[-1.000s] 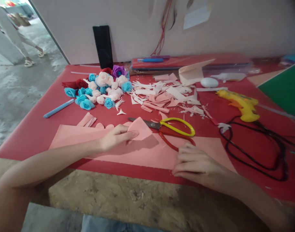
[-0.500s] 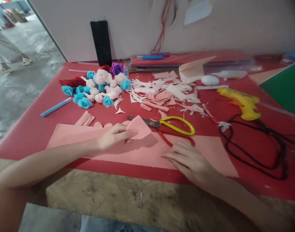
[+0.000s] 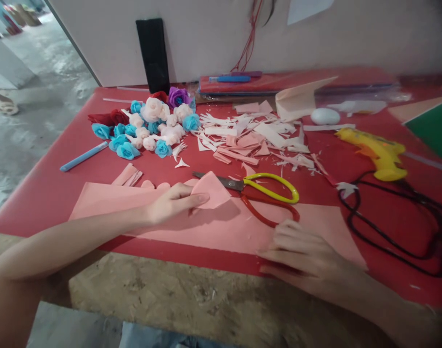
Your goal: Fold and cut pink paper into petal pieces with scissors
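My left hand pinches a folded piece of pink paper between thumb and fingers, above a long pink paper sheet. Its rounded edge faces up and its pointed side is to the right. Right behind it lie scissors with one yellow and one red handle, their blade tips pointing left. My right hand hovers empty near the sheet's front edge, close to the red handle, fingers apart and slightly blurred. Cut pink paper strips lie behind the sheet's left part.
Blue, white, red and purple paper flowers are heaped at the back left, with paper scraps beside them. A yellow glue gun with a black cord lies right. A black phone leans on the wall; a blue stick lies left.
My right hand has moved right and toward me, and its fingers have spread. The left hand keeps its hold on the folded paper. The camera view has shifted a little.
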Demonstrator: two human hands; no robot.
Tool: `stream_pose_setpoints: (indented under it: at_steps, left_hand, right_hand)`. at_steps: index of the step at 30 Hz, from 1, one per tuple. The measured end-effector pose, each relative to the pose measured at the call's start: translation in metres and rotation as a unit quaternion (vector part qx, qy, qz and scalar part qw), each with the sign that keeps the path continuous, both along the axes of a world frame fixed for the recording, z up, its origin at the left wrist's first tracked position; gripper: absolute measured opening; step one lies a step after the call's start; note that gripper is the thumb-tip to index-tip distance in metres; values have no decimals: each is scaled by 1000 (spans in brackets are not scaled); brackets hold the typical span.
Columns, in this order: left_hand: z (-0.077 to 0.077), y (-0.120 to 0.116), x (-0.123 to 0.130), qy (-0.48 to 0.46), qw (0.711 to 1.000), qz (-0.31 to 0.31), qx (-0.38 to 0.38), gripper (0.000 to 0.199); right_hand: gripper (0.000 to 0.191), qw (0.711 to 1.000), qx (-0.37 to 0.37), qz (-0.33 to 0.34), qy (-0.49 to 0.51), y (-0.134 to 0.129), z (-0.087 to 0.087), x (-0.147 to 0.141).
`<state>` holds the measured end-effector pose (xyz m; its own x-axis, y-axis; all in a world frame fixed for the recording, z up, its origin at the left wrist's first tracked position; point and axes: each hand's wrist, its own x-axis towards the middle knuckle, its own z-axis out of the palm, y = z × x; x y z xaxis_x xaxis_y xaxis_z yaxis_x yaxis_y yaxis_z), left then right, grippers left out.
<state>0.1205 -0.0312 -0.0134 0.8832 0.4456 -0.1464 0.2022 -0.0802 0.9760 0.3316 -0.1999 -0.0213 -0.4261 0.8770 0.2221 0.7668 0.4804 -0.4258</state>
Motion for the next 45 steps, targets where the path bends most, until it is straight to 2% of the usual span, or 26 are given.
stream_pose_setpoints:
  at_steps: [5,11,14,18,22,25,32,35,39,45]
  left_hand:
    - [1,0,0,13,1000,3,2,44]
    - [2,-1,0,8,1000,-2,-7,45]
    - [3,-1,0,17,1000,-6,-6,46]
    - [4,0,1,10,1000,-8,-9,44]
    - [3,-1,1,-4,1000,-9,-7,42]
    - [4,-1,1,3,1000,-4,-3,41]
    - [7,-1,2,1,1000,-5,0,42]
    - [9,-3,2,6,1000,3,-8,40]
    - [10,-4,2,6,1000,13,-11,40]
    - [8,-2,1,8,1000,-2,-2,40]
  right_hand:
    - [19,998,59,29,8,-2,-3,-2]
    - [31,1000,10,-15,25,-1,-1,-5]
    - [33,1000,13,-27,-6,-4,-5,-9]
    - [34,992,68,-51,-90,-7,-8,-16]
    - [31,985,114,-99,-85,-2,-5,-18]
    - [28,984,104,-124,-78,4,-5,-16]
    - [21,991,70,-108,-42,3,-2,-10]
    - [25,992,72,-93,-45,2,-1,-9]
    - [27,991,66,-112,-45,3,2,-8]
    - [18,998,9,-50,-24,4,4,-5]
